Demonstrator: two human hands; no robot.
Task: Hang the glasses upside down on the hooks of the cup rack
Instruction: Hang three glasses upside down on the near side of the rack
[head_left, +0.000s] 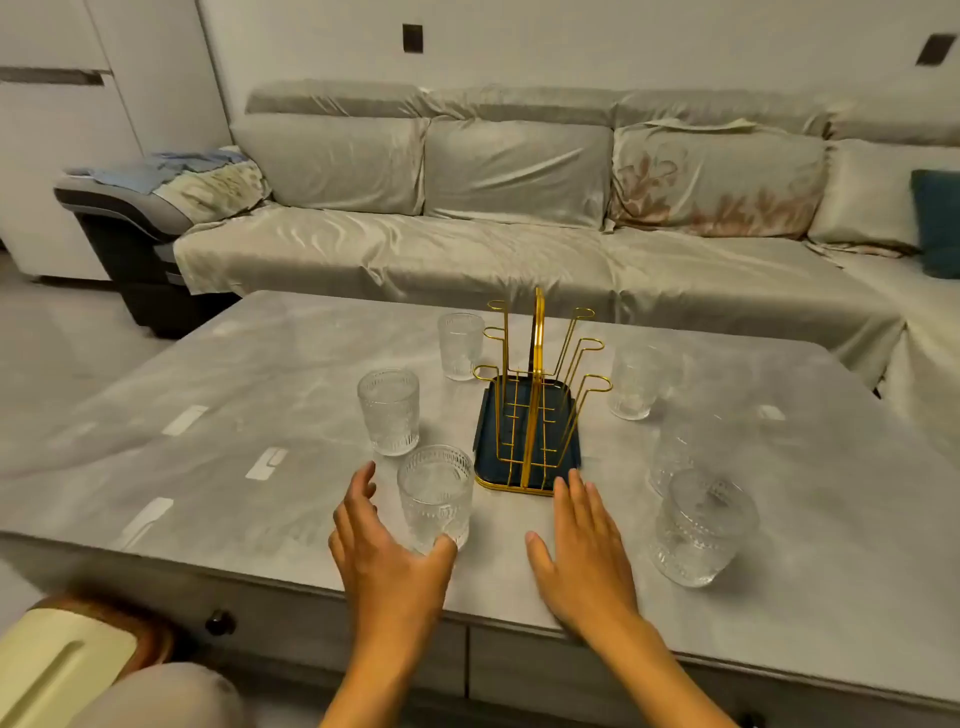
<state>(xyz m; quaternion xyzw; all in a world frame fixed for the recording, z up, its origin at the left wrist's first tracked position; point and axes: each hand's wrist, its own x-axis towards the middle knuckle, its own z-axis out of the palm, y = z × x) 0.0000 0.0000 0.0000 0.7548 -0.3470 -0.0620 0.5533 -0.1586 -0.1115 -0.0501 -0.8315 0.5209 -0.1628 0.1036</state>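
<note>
A gold wire cup rack (537, 395) with bare hooks stands on a dark blue tray (485, 415) in the middle of the grey table (260, 374). Several ribbed clear glasses stand upright around it: three on its left, the nearest glass (435, 493), the middle one (388, 410), the far one (460, 344); three on its right (702, 525), (675, 452), (635, 382). My left hand (382, 551) is open, its thumb and fingers curled around the nearest left glass, thumb touching its base. My right hand (584, 551) lies open and flat just before the tray.
A long sofa (519, 208) with a pale cover runs behind the table. The table's front edge with a drawer knob (219, 622) is near me. A cream-coloured object (57, 670) sits low at the left, beside my knee.
</note>
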